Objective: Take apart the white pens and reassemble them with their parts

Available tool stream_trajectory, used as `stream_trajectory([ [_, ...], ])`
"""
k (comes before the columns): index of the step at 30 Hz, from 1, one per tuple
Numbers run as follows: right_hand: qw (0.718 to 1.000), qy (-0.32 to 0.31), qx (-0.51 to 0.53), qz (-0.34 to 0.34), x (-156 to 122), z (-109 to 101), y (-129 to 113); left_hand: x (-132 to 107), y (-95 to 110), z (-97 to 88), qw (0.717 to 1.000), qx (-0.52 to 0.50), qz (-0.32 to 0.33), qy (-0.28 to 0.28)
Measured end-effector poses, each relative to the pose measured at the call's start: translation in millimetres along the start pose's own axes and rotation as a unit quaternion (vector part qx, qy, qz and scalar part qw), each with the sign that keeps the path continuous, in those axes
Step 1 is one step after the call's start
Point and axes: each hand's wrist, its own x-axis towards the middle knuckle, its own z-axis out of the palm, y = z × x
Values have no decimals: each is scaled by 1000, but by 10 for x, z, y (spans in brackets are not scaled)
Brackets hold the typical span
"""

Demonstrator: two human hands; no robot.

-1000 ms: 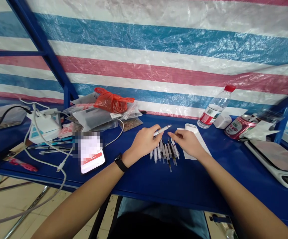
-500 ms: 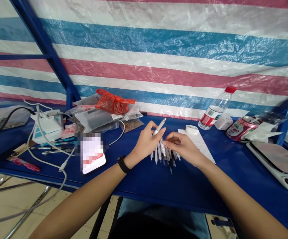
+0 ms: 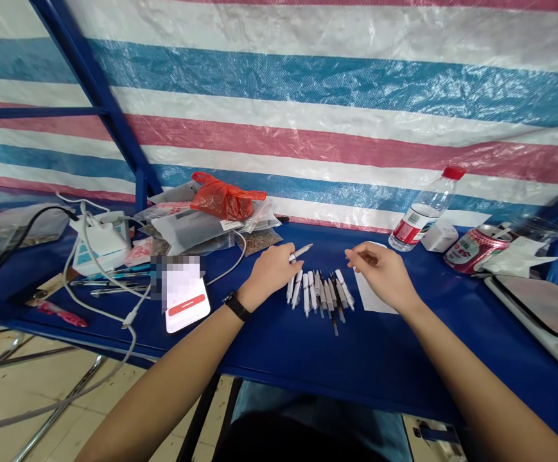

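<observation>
My left hand (image 3: pixel 269 273) is shut on a white pen (image 3: pixel 300 252), whose tip points right, just above a row of pens. Several white pens (image 3: pixel 320 292) lie side by side on the blue table (image 3: pixel 356 359), their dark tips toward me. My right hand (image 3: pixel 379 273) hovers to the right of the row, fingers curled with nothing visible in them. It is over a white paper sheet (image 3: pixel 372 295) and partly hides a white ring-shaped object (image 3: pixel 379 244).
Left of my hands lie a phone (image 3: pixel 187 305) with a blurred screen, white cables, a charger and plastic bags under a red bag (image 3: pixel 225 199). To the right stand a water bottle (image 3: pixel 420 221) and a red can (image 3: pixel 474 250). A flat white device (image 3: pixel 543 321) lies at the right edge.
My right hand has moved right, away from the pens, uncovering the row. My left hand has shifted slightly, and its pen now lies lower and points right.
</observation>
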Motion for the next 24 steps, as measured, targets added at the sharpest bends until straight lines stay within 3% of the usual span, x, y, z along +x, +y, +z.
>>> stream_trajectory([
  [5,999,18,-34,18,28,-71,23,-28,-27,60,999,11,-13,-35],
  [8,999,1,-33,26,9,-33,-3,-28,-18,79,1000,10,-1,-8],
  [12,998,-27,30,54,-48,98,-42,-113,83,149,993,-13,111,48],
  [15,990,-16,130,59,-90,229,-31,-250,208,265,978,-46,202,19],
  [20,986,15,162,20,-137,333,18,-370,327,394,973,-179,148,-2],
  [22,988,15,154,10,-158,325,12,-370,338,377,942,-309,109,-67],
  [24,985,-4,174,-1,-177,303,-18,-369,349,332,869,-452,55,-193],
])
